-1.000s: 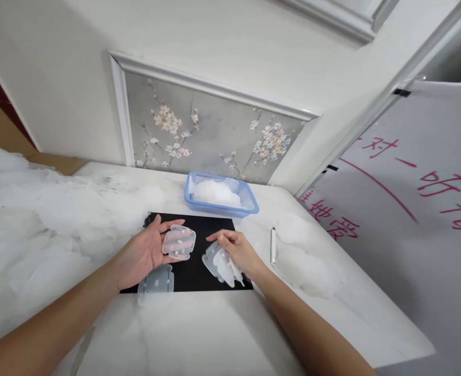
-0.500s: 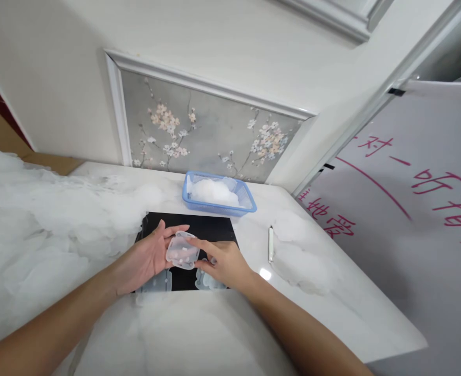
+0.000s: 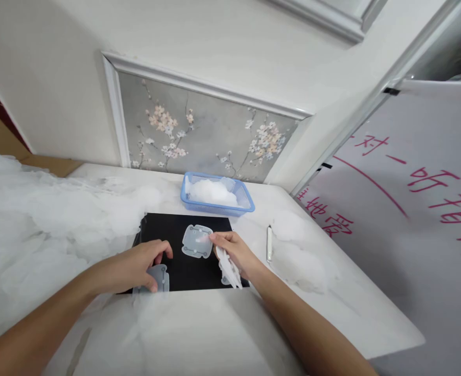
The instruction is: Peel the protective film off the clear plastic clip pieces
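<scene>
My right hand [image 3: 236,251] is closed on a few translucent white plastic lids [image 3: 229,269], which stand edge-on under its fingers. Its fingertips also meet the right edge of a clear square plastic lid [image 3: 197,242] with notched sides and small round marks, over the black mat [image 3: 183,274]. On the left, my left hand [image 3: 146,263] hangs low over another clear lid [image 3: 162,277] at the mat's front edge. Its thumb and curved fingers are apart, the thumb over that lid; whether it touches cannot be made out.
A blue basket [image 3: 217,210] with white translucent pieces stands behind the mat. Large heaps of similar pieces [image 3: 58,209] cover the left of the table, and a smaller pile [image 3: 300,263] lies right, beside a thin pale-handled tool [image 3: 269,244]. A handwritten board [image 3: 390,209] stands at right.
My left hand has let go of the lid and moved down-left to the one at the mat's front. The right hand has shifted slightly right, now with lids in it.
</scene>
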`<state>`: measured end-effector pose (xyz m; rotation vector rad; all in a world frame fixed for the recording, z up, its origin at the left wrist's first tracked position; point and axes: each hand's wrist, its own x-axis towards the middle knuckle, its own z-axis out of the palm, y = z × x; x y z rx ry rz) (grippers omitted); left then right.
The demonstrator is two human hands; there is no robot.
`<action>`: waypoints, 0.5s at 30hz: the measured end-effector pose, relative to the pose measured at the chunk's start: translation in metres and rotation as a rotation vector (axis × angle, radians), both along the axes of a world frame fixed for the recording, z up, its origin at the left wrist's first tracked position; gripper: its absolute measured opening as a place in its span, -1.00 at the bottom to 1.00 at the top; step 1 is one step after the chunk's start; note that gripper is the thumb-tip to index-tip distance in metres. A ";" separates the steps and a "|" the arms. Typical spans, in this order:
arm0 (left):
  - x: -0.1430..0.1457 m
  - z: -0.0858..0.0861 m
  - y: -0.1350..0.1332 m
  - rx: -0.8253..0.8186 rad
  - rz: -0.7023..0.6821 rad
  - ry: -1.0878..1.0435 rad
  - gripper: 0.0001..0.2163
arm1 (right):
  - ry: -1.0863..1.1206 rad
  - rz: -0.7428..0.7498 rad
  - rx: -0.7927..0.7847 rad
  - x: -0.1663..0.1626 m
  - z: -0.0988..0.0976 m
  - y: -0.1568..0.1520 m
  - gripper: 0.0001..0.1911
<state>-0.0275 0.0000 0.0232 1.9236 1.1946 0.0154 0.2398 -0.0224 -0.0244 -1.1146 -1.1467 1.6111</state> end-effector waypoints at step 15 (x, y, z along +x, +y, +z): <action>0.030 -0.002 -0.007 -0.563 0.604 -0.827 -0.74 | -0.284 -0.149 0.375 0.000 0.001 0.000 -0.50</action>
